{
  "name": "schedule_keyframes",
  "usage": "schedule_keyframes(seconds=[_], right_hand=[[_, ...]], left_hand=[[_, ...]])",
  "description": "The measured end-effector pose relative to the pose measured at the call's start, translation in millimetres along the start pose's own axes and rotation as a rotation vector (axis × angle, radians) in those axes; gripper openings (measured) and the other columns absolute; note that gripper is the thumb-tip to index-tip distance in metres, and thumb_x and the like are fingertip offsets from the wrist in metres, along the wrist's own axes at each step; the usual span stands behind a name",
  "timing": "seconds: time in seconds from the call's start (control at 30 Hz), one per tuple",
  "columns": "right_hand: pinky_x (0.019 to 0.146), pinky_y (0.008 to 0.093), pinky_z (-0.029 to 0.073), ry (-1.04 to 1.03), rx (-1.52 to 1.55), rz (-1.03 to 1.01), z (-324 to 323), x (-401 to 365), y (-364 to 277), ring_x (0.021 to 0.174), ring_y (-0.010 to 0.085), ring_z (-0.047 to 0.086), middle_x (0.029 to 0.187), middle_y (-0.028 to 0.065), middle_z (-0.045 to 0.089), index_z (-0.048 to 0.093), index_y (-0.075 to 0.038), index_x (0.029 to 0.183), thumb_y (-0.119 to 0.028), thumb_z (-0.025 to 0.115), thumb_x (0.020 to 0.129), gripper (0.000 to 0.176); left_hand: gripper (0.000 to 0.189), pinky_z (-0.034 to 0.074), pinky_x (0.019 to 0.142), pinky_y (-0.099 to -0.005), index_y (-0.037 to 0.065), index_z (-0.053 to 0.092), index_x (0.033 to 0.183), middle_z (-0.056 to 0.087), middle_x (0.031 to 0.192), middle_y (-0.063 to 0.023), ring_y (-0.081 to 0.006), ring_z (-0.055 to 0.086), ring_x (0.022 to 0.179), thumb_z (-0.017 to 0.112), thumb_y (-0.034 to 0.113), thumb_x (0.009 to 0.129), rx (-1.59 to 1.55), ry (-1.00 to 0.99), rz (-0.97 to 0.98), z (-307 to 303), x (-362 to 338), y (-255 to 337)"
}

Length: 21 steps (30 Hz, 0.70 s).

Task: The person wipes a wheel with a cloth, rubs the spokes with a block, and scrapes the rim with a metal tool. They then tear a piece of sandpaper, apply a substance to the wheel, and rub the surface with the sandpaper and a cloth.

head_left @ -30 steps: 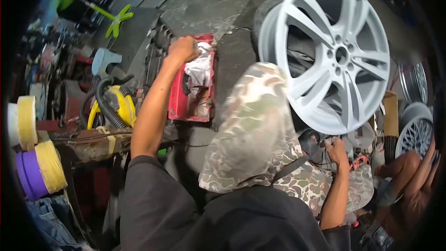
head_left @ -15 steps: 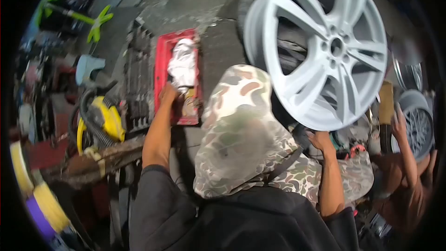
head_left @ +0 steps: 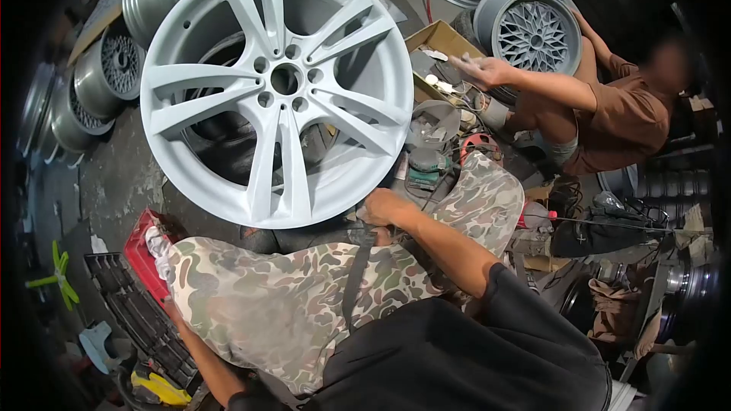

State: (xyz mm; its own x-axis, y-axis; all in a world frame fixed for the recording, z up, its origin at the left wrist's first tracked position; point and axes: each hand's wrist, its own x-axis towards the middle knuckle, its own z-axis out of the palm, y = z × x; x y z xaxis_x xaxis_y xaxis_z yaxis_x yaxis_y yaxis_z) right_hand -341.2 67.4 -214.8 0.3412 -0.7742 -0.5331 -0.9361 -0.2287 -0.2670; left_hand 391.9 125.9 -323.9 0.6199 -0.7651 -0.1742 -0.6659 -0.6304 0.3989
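A large white alloy wheel (head_left: 285,80) stands in front of me with its spoked face toward me. My right hand (head_left: 384,209) is at its lower right edge, the fingers curled in; what they hold, if anything, is hidden. Low on the left, my left hand (head_left: 173,310) is beside the red tray (head_left: 141,247), mostly covered by the camouflage apron (head_left: 259,304) over my legs, so its fingers do not show. A white cloth (head_left: 158,250) lies in the tray.
Right of the wheel, a co-worker (head_left: 624,110) sits beside a grey mesh wheel (head_left: 537,34), one hand (head_left: 483,70) held out. A green sander (head_left: 426,164) and a cardboard box (head_left: 442,38) lie between us. Silver wheels (head_left: 152,4) stand at the back left, a black grille (head_left: 141,320) at the lower left.
My view has swung to the right, so the wheel and tray appear further left. The left hand, seen over the tray before, is now mostly hidden. My right hand stays by the wheel's lower edge.
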Motion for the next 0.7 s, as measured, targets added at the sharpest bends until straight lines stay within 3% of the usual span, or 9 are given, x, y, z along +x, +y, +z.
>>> schedule_keyframes(seconds=[0.1, 0.13, 0.23, 0.43, 0.47, 0.5, 0.57, 0.63, 0.7], right_hand=[[0.085, 0.0458, 0.058, -0.026, 0.014, 0.001, -12.7, -1.0, -11.6, 0.092, 0.0386, 0.073, 0.092, 0.0214, 0.075, 0.079, -0.004, 0.089, -0.041, 0.063, 0.089, 0.041], [0.085, 0.0458, 0.058, -0.018, 0.017, -0.007, -15.0, 0.2, -15.2, 0.092, 0.0386, 0.073, 0.092, 0.0214, 0.075, 0.079, -0.004, 0.089, -0.041, 0.063, 0.089, 0.041], [0.088, 0.0457, 0.057, -0.055, 0.065, 0.015, -22.8, 1.3, -28.2, 0.096, 0.0376, 0.073, 0.097, 0.0219, 0.075, 0.080, -0.005, 0.094, -0.044, 0.060, 0.092, 0.043], [0.093, 0.0471, 0.056, -0.088, 0.148, 0.071, -41.8, -28.2, -46.7, 0.104, 0.0377, 0.071, 0.103, 0.0218, 0.074, 0.079, -0.008, 0.105, -0.036, 0.066, 0.092, 0.034], [0.093, 0.0473, 0.056, 0.070, 0.169, 0.085, -40.7, -40.1, -46.2, 0.106, 0.0378, 0.070, 0.104, 0.0210, 0.073, 0.078, -0.007, 0.106, -0.034, 0.067, 0.092, 0.032], [0.094, 0.0474, 0.055, 0.227, 0.188, 0.096, -43.8, -51.5, -42.6, 0.109, 0.0378, 0.068, 0.105, 0.0203, 0.072, 0.077, -0.006, 0.108, -0.032, 0.069, 0.091, 0.032], [0.093, 0.0479, 0.055, 0.305, 0.280, 0.030, -76.3, -81.2, -30.8, 0.111, 0.0364, 0.066, 0.106, 0.0199, 0.068, 0.076, -0.005, 0.107, -0.032, 0.069, 0.093, 0.031], [0.088, 0.0463, 0.056, 0.415, 0.382, 0.015, -115.5, -116.1, -15.9, 0.100, 0.0344, 0.069, 0.102, 0.0189, 0.070, 0.076, -0.005, 0.105, -0.029, 0.068, 0.093, 0.029], [0.081, 0.0415, 0.055, 0.669, 0.485, 0.059, -153.2, -157.3, 3.9, 0.089, 0.0300, 0.070, 0.095, 0.0165, 0.070, 0.076, -0.004, 0.104, -0.020, 0.069, 0.092, 0.021]], left_hand=[[0.035, 0.056, 0.082, -0.0453, -0.002, 0.062, 0.112, 0.068, 0.093, -0.0158, -0.0327, 0.068, 0.091, 0.057, 0.032, 0.103, -0.247, -0.061, 0.142, -54.4, 26.4, -5.2], [0.028, 0.055, 0.074, -0.0356, -0.001, 0.061, 0.110, 0.064, 0.084, -0.0075, -0.0215, 0.064, 0.081, 0.054, 0.027, 0.106, -0.478, 0.024, 0.076, -72.9, 13.3, 16.5], [0.027, 0.053, 0.070, -0.0267, 0.003, 0.062, 0.112, 0.065, 0.093, -0.0036, -0.0114, 0.064, 0.084, 0.055, 0.029, 0.107, -0.826, 0.001, -0.089, -129.6, -10.7, 70.2], [0.023, 0.049, 0.078, -0.0260, 0.005, 0.061, 0.109, 0.062, 0.096, -0.0022, -0.0130, 0.060, 0.085, 0.056, 0.028, 0.107, -1.062, 0.051, 0.089, -198.5, -40.7, 144.2], [0.023, 0.050, 0.078, -0.0260, 0.005, 0.061, 0.108, 0.062, 0.097, -0.0018, -0.0125, 0.060, 0.084, 0.057, 0.028, 0.107, -0.984, 0.115, 0.054, -209.5, -53.2, 164.2], [0.024, 0.051, 0.077, -0.0268, 0.006, 0.062, 0.108, 0.063, 0.099, -0.0014, -0.0117, 0.061, 0.085, 0.058, 0.029, 0.106, -0.755, 0.034, 0.192, -216.7, -6.7, 103.0], [0.023, 0.052, 0.075, -0.0270, 0.006, 0.063, 0.108, 0.063, 0.099, -0.0013, -0.0111, 0.061, 0.085, 0.057, 0.028, 0.106, -0.779, 0.013, 0.160, -213.3, -2.4, 90.4], [0.022, 0.052, 0.079, -0.0295, 0.005, 0.064, 0.110, 0.063, 0.101, -0.0020, -0.0117, 0.062, 0.090, 0.054, 0.025, 0.107, -0.831, -0.146, 0.103, -221.5, 21.8, 58.2], [0.023, 0.051, 0.082, -0.0306, 0.005, 0.064, 0.110, 0.063, 0.103, -0.0025, -0.0128, 0.062, 0.093, 0.053, 0.025, 0.107, -0.933, -0.044, 0.142, -218.9, -4.7, 89.3]])
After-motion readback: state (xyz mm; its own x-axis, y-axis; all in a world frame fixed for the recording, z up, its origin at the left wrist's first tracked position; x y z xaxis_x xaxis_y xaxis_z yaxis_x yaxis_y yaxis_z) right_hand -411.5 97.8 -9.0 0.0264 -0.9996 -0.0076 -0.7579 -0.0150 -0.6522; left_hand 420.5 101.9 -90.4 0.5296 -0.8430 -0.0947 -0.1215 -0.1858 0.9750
